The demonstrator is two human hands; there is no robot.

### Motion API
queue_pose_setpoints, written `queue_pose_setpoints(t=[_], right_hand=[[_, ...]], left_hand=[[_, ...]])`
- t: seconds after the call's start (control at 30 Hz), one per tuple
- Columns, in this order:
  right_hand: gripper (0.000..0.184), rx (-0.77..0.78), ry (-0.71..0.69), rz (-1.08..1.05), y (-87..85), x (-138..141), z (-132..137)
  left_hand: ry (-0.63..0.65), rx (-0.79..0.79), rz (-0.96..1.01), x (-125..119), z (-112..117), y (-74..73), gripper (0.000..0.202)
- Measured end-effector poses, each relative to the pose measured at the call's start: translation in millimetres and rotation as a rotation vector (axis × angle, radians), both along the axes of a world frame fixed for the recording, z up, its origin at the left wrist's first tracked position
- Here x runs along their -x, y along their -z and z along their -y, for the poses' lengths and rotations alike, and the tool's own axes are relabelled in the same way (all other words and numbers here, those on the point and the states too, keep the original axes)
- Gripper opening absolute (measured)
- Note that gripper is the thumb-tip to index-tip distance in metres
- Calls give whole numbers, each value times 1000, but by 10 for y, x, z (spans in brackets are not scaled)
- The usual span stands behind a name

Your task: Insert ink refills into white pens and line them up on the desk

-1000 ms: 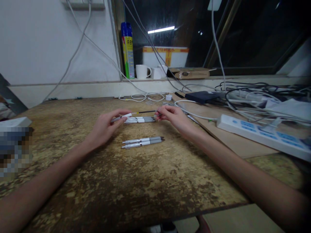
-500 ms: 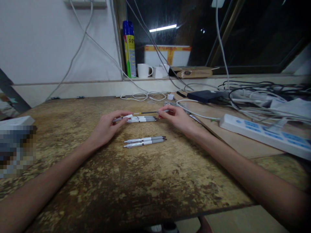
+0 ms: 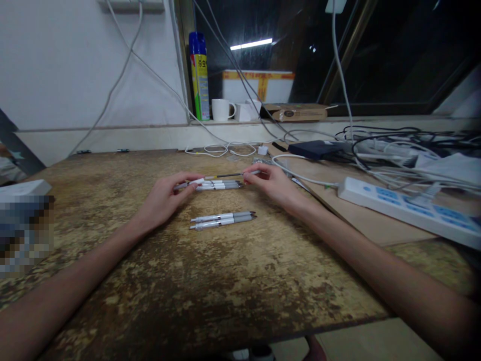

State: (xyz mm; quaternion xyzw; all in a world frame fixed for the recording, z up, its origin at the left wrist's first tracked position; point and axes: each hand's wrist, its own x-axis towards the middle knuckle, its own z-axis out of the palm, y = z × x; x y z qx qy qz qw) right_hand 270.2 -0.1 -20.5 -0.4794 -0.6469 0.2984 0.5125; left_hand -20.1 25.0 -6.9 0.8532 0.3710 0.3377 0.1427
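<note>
Between the fingertips of my left hand (image 3: 171, 193) is a white pen barrel (image 3: 195, 182), its end pointing right. My right hand (image 3: 268, 181) pinches a thin dark pen refill (image 3: 229, 175) with a grey tip piece partly hidden by the fingers. The refill's yellowish tail reaches left to the barrel's end; whether it is inside I cannot tell. Just below lie several white and grey pens (image 3: 221, 185) side by side. Two more such pens (image 3: 223, 219) lie nearer me on the worn wooden table (image 3: 225, 281).
A white power strip (image 3: 406, 205) and tangled cables (image 3: 406, 133) lie at the right, near a dark flat box (image 3: 315, 149). A thin white cable (image 3: 216, 150) curls at the back. On the sill stand a spray can (image 3: 199, 77) and a white mug (image 3: 221, 109).
The refill in my right hand has shifted slightly left, its tail now meeting the barrel's end. My left hand keeps its hold on the barrel.
</note>
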Motion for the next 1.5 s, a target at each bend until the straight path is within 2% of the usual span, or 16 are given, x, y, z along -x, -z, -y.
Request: queue_pose_setpoints(t=[0.5, 0.8, 1.07, 1.5], right_hand=[[23, -31, -30, -14, 34, -29, -32], [36, 77, -55, -157, 7, -13, -29], [40, 124, -62, -193, -7, -2, -12], [42, 120, -76, -213, -9, -9, -12]], left_hand=[[4, -2, 2, -19, 15, 6, 35], [4, 17, 7, -19, 23, -8, 33], [7, 26, 9, -26, 45, -14, 35], [8, 58, 26, -33, 56, -33, 33]])
